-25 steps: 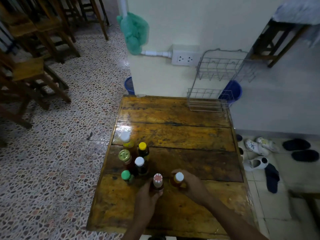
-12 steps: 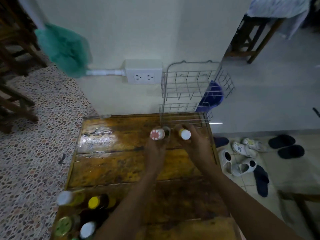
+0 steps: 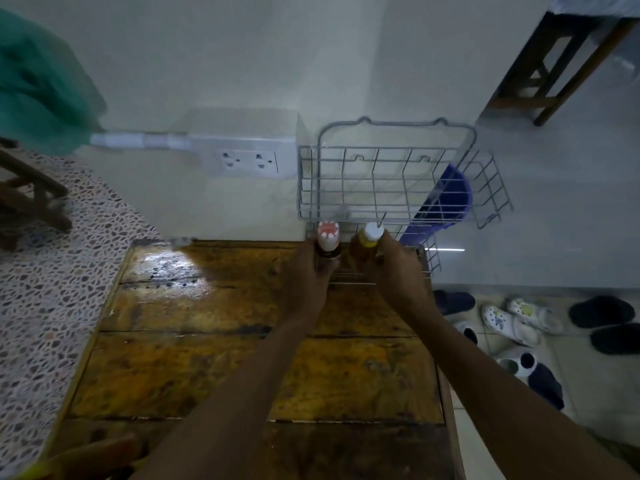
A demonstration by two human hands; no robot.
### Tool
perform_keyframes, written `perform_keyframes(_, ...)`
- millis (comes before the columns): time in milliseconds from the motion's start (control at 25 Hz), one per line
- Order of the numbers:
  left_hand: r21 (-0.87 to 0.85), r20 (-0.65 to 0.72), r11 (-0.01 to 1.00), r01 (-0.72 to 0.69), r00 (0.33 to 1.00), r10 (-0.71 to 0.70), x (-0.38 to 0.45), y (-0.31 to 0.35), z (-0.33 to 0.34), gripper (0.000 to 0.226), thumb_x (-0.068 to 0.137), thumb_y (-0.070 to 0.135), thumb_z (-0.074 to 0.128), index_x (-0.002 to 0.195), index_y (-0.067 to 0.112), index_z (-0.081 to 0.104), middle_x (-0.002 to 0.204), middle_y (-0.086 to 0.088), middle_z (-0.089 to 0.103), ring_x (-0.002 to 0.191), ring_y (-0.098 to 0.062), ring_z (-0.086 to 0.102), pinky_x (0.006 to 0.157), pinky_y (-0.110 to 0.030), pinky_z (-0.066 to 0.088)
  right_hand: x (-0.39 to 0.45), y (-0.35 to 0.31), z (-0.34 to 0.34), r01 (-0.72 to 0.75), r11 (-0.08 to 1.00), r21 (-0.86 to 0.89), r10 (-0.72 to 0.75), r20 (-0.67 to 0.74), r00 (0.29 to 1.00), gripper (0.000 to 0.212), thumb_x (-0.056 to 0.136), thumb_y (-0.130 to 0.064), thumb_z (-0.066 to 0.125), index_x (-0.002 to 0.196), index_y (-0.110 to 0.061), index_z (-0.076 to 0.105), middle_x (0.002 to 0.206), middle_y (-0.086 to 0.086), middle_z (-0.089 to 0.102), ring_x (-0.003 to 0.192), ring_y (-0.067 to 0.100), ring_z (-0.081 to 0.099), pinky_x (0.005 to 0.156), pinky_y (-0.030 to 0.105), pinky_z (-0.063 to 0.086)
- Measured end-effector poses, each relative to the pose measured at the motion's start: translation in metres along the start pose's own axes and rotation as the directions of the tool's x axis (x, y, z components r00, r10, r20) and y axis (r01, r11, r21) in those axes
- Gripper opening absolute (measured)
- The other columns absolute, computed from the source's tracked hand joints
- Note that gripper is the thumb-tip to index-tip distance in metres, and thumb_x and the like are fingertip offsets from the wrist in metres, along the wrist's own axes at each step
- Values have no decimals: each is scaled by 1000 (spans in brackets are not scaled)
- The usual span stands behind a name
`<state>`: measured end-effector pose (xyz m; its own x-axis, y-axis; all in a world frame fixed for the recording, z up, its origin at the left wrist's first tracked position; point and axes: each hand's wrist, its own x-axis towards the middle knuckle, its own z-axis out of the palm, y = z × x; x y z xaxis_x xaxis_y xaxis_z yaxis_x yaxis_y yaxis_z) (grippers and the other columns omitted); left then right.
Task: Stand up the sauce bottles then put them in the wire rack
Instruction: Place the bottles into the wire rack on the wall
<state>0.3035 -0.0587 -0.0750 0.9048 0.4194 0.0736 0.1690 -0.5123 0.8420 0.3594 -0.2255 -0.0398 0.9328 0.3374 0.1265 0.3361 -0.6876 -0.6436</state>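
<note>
A two-tier wire rack (image 3: 398, 174) stands at the far right corner of the wooden table (image 3: 214, 358), against the wall. My left hand (image 3: 308, 275) grips a dark sauce bottle with a red-and-white cap (image 3: 328, 237), upright, at the rack's lower tier. My right hand (image 3: 398, 271) grips an amber sauce bottle with a white cap (image 3: 369, 242), upright beside it, also at the lower tier. Whether the bottles rest on the rack's floor is hidden by my hands. The other bottles are out of view but for a blurred yellow bit (image 3: 86, 459) at the bottom left.
A white wall socket (image 3: 249, 161) sits left of the rack. A blue bucket (image 3: 446, 199) stands behind the rack on the floor. Several shoes (image 3: 512, 323) lie on the tiles right of the table. A green bag (image 3: 38, 88) hangs at the upper left.
Both hands have carried the two bottles from the table's near edge forward to the rack's lower tier. The view has moved closer to the wall.
</note>
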Motion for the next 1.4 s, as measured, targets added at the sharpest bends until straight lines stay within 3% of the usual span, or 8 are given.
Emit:
perform_keyframes(160,219,-69,976,-13,997,29,15,-5,7,51,86,36,81,131,22,62,124,-3,67,122,-28,52,101,-53,35,26,15,8,-53,999,14,52,47,998,48,80,-38,81,118,-19,58,106,1,72,85,8,63,73,25,53)
perform_keyframes(440,296,25,955,2,1000,-9,57,-20,-5,42,85,44,78,120,26,65,121,2,64,117,-26,52,84,-34,20,50,22,17,-52,999,1,51,60,997,64,72,-46,87,123,-22,58,110,5,73,97,22,69,77,32,55)
perform_keyframes(560,180,80,982,-57,996,43,55,-24,-9,46,87,31,80,129,23,64,123,0,66,117,-13,56,90,-35,35,51,14,23,-61,998,15,60,65,996,66,74,-44,86,127,-18,56,116,8,73,102,26,69,82,40,58)
perform_keyframes(640,34,63,995,-91,994,88,51,-23,-7,47,89,14,80,132,8,62,122,-7,57,105,16,54,89,-11,48,51,10,28,-71,997,28,68,82,994,65,76,-41,85,128,-15,57,119,10,71,104,28,68,84,45,57)
perform_keyframes(720,-19,31,997,-75,997,76,49,-24,-8,49,90,6,78,135,1,59,120,-6,45,98,24,50,84,2,45,48,8,30,-56,997,51,50,117,992,66,78,-34,84,132,-14,52,124,12,68,107,30,68,86,46,57)
perform_keyframes(920,9,156,1000,-24,988,22,56,-26,-15,58,92,18,77,145,13,56,122,-8,59,114,-21,57,99,-30,51,45,14,29,-24,997,70,14,139,990,58,86,-19,78,136,-16,49,126,11,67,100,27,70,85,43,59)
perform_keyframes(1200,-18,100,1000,-7,995,9,54,-31,-10,60,90,20,79,146,14,56,129,-7,66,112,-10,58,94,-25,50,44,14,38,-43,998,49,40,73,997,56,86,-29,78,133,-19,48,115,9,71,89,22,73,76,43,61)
perform_keyframes(1400,-73,108,994,80,992,-72,50,-24,-8,64,90,19,80,146,10,49,137,-11,61,127,-25,59,102,-36,54,41,7,36,-83,995,47,79,89,993,62,88,-25,77,138,-14,44,124,14,69,96,27,72,79,43,60)
